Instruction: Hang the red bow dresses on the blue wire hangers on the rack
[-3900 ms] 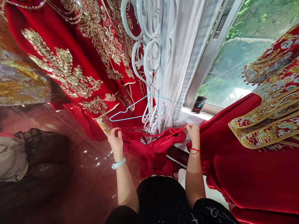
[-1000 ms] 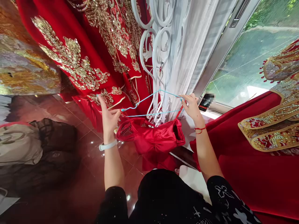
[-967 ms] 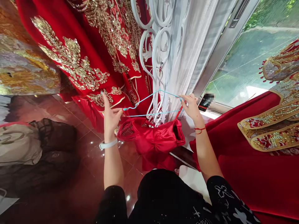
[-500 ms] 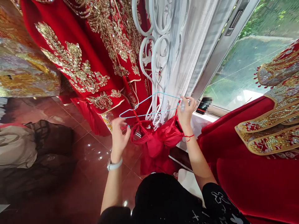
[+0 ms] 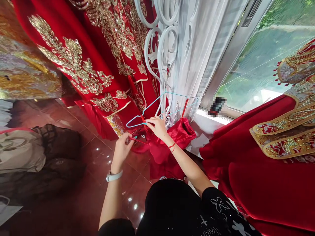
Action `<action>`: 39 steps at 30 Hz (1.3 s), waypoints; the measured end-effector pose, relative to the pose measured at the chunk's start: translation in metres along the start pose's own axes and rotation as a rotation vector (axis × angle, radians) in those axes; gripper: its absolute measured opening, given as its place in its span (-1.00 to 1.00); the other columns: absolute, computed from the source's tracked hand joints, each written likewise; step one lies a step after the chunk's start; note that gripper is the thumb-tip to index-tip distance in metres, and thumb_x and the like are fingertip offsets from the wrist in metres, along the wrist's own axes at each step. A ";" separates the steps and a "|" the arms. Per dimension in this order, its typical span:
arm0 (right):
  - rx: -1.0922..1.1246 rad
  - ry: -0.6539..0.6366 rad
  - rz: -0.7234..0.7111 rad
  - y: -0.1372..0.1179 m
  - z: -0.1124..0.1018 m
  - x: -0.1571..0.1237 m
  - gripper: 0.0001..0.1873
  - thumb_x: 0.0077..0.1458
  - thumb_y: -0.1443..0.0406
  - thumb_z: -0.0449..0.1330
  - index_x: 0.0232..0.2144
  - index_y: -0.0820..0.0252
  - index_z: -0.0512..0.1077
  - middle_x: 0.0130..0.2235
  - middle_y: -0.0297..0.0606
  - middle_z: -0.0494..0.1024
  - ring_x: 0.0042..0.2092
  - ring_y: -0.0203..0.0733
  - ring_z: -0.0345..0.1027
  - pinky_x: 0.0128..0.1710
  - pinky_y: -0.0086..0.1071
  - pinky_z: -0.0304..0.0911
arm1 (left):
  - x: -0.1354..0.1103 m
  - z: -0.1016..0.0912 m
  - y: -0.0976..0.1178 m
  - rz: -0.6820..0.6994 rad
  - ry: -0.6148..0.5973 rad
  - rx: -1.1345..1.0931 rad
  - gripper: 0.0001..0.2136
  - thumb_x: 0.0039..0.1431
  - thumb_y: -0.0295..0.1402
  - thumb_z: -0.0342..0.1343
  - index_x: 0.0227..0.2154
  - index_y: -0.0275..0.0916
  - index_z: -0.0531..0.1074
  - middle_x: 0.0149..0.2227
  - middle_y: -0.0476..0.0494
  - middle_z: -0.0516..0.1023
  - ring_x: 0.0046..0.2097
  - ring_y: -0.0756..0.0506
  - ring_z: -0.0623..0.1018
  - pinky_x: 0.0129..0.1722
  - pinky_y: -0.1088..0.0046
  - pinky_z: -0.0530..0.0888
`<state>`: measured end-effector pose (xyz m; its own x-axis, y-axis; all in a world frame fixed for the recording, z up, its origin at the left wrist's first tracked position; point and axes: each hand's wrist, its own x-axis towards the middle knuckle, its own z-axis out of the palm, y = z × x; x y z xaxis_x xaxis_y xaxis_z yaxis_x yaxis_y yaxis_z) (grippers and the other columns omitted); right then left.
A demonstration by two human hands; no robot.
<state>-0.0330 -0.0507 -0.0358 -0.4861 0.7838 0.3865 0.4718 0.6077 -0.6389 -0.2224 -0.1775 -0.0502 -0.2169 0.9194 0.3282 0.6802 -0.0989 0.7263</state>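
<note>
A red satin dress [image 5: 158, 152] hangs from a light-blue wire hanger [image 5: 155, 102] hooked on white scrolled metalwork. Its right strap [image 5: 185, 108] loops over the hanger's right part. My right hand [image 5: 158, 127] has crossed to the hanger's left part, thumb and finger pinched on the other red strap at the lower bar. Lower and to the left, my left hand [image 5: 121, 149] pinches a thin red cord [image 5: 140, 141] that runs to the dress. The dress's left cup is partly hidden behind my right hand.
Red gowns with gold beading [image 5: 81, 68] hang at the left; more embroidered red garments [image 5: 278, 137] are at the right. White scrollwork [image 5: 169, 42] stands before a pale curtain and a window [image 5: 265, 65]. Bags [image 5: 22, 150] lie on the tiled floor at the left.
My right hand has left the hanger's right end and moved left to the other strap. My left hand has dropped slightly and closed on the thin cord.
</note>
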 end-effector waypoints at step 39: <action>0.004 0.389 0.981 0.176 -0.084 -0.152 -0.73 -0.12 0.31 0.23 -0.28 0.24 0.55 -0.35 -0.16 0.60 -0.22 -0.03 0.51 -0.12 -0.23 0.41 | 0.100 0.018 0.059 0.106 -0.024 0.206 -0.75 0.16 -0.17 0.06 -0.36 -0.22 0.53 -0.64 0.09 0.20 -0.52 0.00 0.24 -0.39 0.45 0.16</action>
<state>0.1861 -0.0523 -0.1510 0.3772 0.9190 -0.1143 0.5277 -0.3148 -0.7889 -0.1912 -0.0847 0.0139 -0.1213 0.9171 0.3798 0.8276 -0.1178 0.5489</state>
